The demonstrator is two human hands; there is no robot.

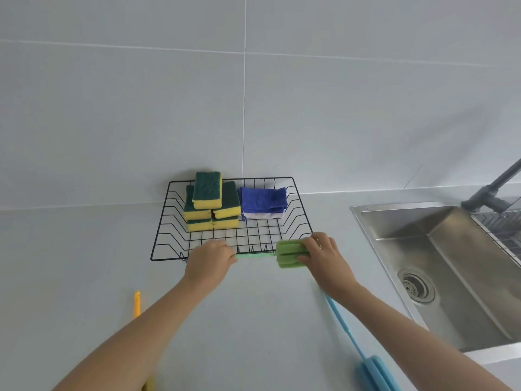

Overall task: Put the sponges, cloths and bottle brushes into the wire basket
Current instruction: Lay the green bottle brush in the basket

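Note:
A black wire basket point(169, 232) stands against the wall on the counter. Inside it, several yellow-and-green sponges point(210, 203) are stacked at the back left, and folded blue and white cloths point(263, 203) lie at the back right. I hold a green bottle brush point(289, 253) level along the basket's front rim. My left hand point(210, 259) grips its thin handle. My right hand point(324, 256) holds its foam head. A blue bottle brush point(369, 368) lies on the counter under my right forearm. A yellow bottle brush point(136, 304) lies at the lower left, partly hidden by my left arm.
A steel sink point(439, 263) with a drain is sunk into the counter on the right, with a dark tap point(490, 190) and a rack above its far corner. A grey tiled wall rises directly behind the basket.

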